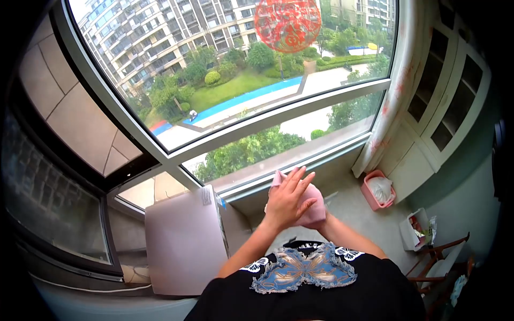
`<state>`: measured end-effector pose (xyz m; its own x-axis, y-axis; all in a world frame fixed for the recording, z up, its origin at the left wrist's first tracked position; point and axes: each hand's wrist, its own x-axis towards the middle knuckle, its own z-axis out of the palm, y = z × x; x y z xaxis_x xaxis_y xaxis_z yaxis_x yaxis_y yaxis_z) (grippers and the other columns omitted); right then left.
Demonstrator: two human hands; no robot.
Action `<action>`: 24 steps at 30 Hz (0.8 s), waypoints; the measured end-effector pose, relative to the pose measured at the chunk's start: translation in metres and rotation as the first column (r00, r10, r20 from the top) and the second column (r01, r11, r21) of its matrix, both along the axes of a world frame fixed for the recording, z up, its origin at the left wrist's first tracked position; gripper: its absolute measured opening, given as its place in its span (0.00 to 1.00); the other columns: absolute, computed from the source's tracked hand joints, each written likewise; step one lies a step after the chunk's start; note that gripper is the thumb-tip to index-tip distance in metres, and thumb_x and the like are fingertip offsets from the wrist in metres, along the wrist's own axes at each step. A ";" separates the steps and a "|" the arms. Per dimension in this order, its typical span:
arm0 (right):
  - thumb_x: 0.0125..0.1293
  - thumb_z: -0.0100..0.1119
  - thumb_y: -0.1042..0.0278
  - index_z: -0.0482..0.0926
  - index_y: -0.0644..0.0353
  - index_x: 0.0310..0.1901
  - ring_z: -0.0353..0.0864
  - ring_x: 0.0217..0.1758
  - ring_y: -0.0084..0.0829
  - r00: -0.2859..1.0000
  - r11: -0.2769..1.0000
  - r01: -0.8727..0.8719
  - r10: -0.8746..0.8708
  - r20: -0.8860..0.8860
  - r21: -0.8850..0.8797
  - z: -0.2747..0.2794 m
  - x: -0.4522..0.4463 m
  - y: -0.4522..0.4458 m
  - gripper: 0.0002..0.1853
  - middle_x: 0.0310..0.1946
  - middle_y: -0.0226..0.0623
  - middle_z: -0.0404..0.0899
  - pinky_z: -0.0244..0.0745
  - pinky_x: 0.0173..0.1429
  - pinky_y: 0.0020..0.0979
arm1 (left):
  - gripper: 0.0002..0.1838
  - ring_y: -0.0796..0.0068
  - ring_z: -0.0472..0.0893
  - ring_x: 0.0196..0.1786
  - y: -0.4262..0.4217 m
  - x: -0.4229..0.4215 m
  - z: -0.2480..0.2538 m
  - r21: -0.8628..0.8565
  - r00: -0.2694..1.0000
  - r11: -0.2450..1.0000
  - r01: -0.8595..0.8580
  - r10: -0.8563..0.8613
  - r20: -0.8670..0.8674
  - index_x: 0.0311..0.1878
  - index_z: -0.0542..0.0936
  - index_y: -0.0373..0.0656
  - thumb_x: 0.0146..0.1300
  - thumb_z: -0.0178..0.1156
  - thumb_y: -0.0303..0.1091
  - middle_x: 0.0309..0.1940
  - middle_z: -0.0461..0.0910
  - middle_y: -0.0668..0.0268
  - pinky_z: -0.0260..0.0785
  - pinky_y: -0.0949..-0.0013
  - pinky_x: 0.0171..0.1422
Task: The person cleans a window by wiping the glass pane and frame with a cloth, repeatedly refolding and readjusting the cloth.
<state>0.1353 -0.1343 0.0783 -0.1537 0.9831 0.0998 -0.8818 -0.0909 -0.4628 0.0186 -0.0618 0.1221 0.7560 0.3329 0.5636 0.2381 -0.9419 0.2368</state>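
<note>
At the left, a flat-topped unit (pixel 184 241) stands beside the window frame (pixel 278 123). Next, in front of the lower window, my left grip (pixel 286 200) lies over the pink cloth (pixel 316 214), fingers extended and slightly spread, palm towards the fabric. The pink cloth is located ahead of my chest, between my forearms. My right grip is covered by the cloth; I cannot tell whether its fingers are spread or closed. Further right, a pink basket (pixel 367 188) on the floor contains a white bag (pixel 380 188); a white container (pixel 409 238) stands near a wooden chair (pixel 443 245).

Pink cloth (pixel 315 209), patterned red window decal (pixel 287 24)
</note>
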 end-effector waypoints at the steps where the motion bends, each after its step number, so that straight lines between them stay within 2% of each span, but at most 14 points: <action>1: 0.80 0.41 0.41 0.53 0.49 0.80 0.65 0.77 0.36 0.975 0.994 0.101 -0.106 0.195 0.038 0.014 -0.005 0.000 0.35 0.77 0.35 0.61 0.66 0.77 0.40 | 0.30 0.57 0.71 0.75 0.000 -0.001 0.003 -0.184 0.987 0.981 0.052 -0.023 0.159 0.72 0.74 0.47 0.70 0.62 0.48 0.71 0.73 0.57 0.53 0.42 0.80; 3: 0.80 0.39 0.41 0.53 0.50 0.80 0.66 0.77 0.38 0.972 0.999 0.033 -0.033 0.235 0.005 -0.035 -0.008 0.015 0.35 0.78 0.36 0.60 0.65 0.78 0.44 | 0.30 0.55 0.74 0.72 0.006 0.000 0.000 -0.498 0.893 0.798 0.339 -0.107 0.436 0.72 0.72 0.42 0.73 0.59 0.49 0.71 0.73 0.52 0.58 0.47 0.79; 5: 0.80 0.39 0.40 0.53 0.50 0.80 0.66 0.77 0.39 0.997 0.998 -0.025 0.029 0.073 -0.064 -0.074 -0.010 0.032 0.35 0.78 0.37 0.60 0.64 0.79 0.47 | 0.33 0.52 0.73 0.72 0.021 0.014 -0.005 -0.708 0.742 0.281 0.648 -0.019 0.671 0.75 0.65 0.39 0.77 0.54 0.52 0.70 0.72 0.48 0.62 0.52 0.77; 8: 0.80 0.38 0.39 0.53 0.51 0.80 0.66 0.77 0.40 0.978 0.978 -0.144 0.117 -0.174 -0.151 -0.105 -0.003 0.074 0.35 0.79 0.38 0.60 0.63 0.79 0.50 | 0.34 0.51 0.65 0.78 0.095 0.026 -0.073 -0.314 0.487 -0.412 0.855 0.433 0.759 0.79 0.58 0.42 0.78 0.51 0.50 0.76 0.63 0.47 0.57 0.48 0.82; 10: 0.80 0.37 0.39 0.56 0.51 0.79 0.65 0.78 0.42 0.994 0.966 -0.098 0.082 -0.077 -0.238 -0.066 0.006 0.067 0.35 0.78 0.39 0.61 0.61 0.80 0.55 | 0.33 0.50 0.63 0.79 0.111 0.031 -0.076 0.047 0.314 -0.516 0.855 0.587 0.746 0.80 0.58 0.47 0.77 0.51 0.48 0.79 0.59 0.47 0.54 0.44 0.84; 13: 0.80 0.36 0.38 0.58 0.51 0.78 0.65 0.78 0.43 0.995 0.964 -0.095 0.085 -0.050 -0.249 -0.073 0.036 0.099 0.35 0.77 0.40 0.63 0.60 0.80 0.55 | 0.34 0.51 0.64 0.79 0.131 0.043 -0.074 0.066 0.339 -0.547 0.835 0.605 0.721 0.80 0.59 0.50 0.77 0.50 0.52 0.78 0.61 0.48 0.54 0.43 0.83; 16: 0.80 0.40 0.42 0.62 0.55 0.75 0.70 0.74 0.43 0.913 0.989 -0.119 0.076 -0.401 -0.083 -0.063 0.098 0.162 0.32 0.76 0.44 0.64 0.69 0.76 0.54 | 0.35 0.49 0.73 0.72 0.149 0.051 -0.031 0.029 0.253 -0.527 0.849 0.454 0.854 0.77 0.66 0.48 0.75 0.48 0.59 0.68 0.75 0.47 0.59 0.40 0.79; 17: 0.79 0.44 0.45 0.64 0.57 0.72 0.73 0.71 0.43 0.975 0.999 0.022 -0.030 -0.219 -0.039 -0.047 0.129 0.184 0.30 0.72 0.46 0.67 0.72 0.74 0.52 | 0.34 0.49 0.78 0.66 0.167 0.045 -0.027 -0.143 0.316 -0.473 0.869 0.308 0.897 0.75 0.69 0.45 0.75 0.48 0.57 0.63 0.79 0.47 0.64 0.41 0.76; 18: 0.79 0.48 0.48 0.65 0.59 0.70 0.74 0.69 0.43 0.964 0.978 0.147 -0.175 0.200 0.146 -0.017 0.174 0.201 0.28 0.69 0.48 0.69 0.75 0.72 0.50 | 0.32 0.49 0.82 0.60 0.184 0.038 -0.023 -0.301 0.387 -0.389 0.871 0.165 0.907 0.72 0.72 0.41 0.75 0.49 0.55 0.58 0.82 0.47 0.69 0.42 0.72; 19: 0.78 0.51 0.51 0.66 0.60 0.68 0.76 0.66 0.42 0.747 0.913 0.236 -0.390 0.539 0.333 0.012 0.219 0.219 0.26 0.66 0.50 0.71 0.77 0.71 0.48 | 0.30 0.53 0.85 0.54 0.195 0.032 -0.007 -0.523 0.541 -0.146 0.840 0.143 0.829 0.68 0.74 0.38 0.75 0.51 0.51 0.54 0.84 0.49 0.75 0.48 0.65; 20: 0.78 0.51 0.51 0.65 0.59 0.70 0.74 0.68 0.42 0.668 0.821 0.297 -0.543 0.509 0.487 0.040 0.249 0.228 0.27 0.67 0.47 0.70 0.74 0.72 0.49 | 0.27 0.58 0.87 0.48 0.205 0.024 0.009 -0.692 0.673 0.107 0.714 0.170 0.720 0.64 0.77 0.34 0.74 0.52 0.47 0.49 0.86 0.51 0.80 0.54 0.59; 21: 0.78 0.52 0.51 0.63 0.58 0.71 0.72 0.70 0.42 0.767 0.755 0.362 -0.574 0.287 0.546 0.073 0.280 0.235 0.28 0.68 0.44 0.68 0.72 0.74 0.51 | 0.24 0.61 0.87 0.47 0.211 0.022 0.021 -0.752 0.706 0.224 0.620 0.260 0.659 0.62 0.78 0.34 0.74 0.53 0.44 0.47 0.86 0.52 0.81 0.58 0.57; 22: 0.78 0.52 0.51 0.62 0.57 0.73 0.70 0.71 0.41 0.844 0.716 0.416 -0.534 0.057 0.561 0.106 0.314 0.245 0.29 0.69 0.41 0.67 0.69 0.75 0.53 | 0.21 0.64 0.87 0.45 0.218 0.023 0.028 -0.794 0.710 0.325 0.514 0.359 0.606 0.59 0.79 0.33 0.73 0.54 0.40 0.45 0.86 0.53 0.82 0.63 0.54; 24: 0.80 0.49 0.53 0.59 0.56 0.75 0.66 0.74 0.41 0.755 0.625 0.624 -0.636 -0.158 0.469 0.157 0.397 0.287 0.29 0.71 0.37 0.66 0.62 0.79 0.53 | 0.19 0.67 0.87 0.44 0.231 0.009 0.032 -0.803 0.643 0.379 0.460 0.482 0.595 0.58 0.80 0.33 0.72 0.55 0.37 0.45 0.86 0.54 0.82 0.66 0.52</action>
